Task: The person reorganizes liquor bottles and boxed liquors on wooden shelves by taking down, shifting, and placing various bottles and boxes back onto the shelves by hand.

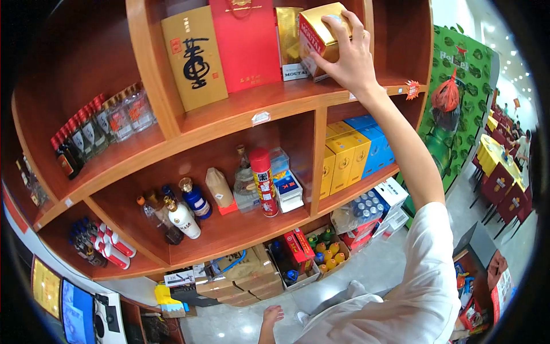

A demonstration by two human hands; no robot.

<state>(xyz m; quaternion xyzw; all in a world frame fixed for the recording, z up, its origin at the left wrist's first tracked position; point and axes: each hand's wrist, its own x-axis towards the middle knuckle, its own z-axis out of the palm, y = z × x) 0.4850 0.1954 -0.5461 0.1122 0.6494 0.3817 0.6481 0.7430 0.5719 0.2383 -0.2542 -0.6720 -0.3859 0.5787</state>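
Note:
My right hand (346, 54) is wrapped round a gold and red box (315, 43) marked MOUTAI on the upper shelf, thumb on its front and fingers over its top. Just left of it stands another gold box (290, 40), then a tall red bag (243, 49) and a tan box (195, 57) with black characters. Low in the view, my left hand (273, 315) hangs by my side above the floor, fingers loosely curled; whether anything is in it cannot be made out.
The shelf edge (229, 124) runs below the boxes. Lower compartments hold bottles, a red spray can (263, 183) and yellow boxes (344, 160). Cartons (240, 281) stand on the floor. At the right are a green panel (452, 103) and dining tables.

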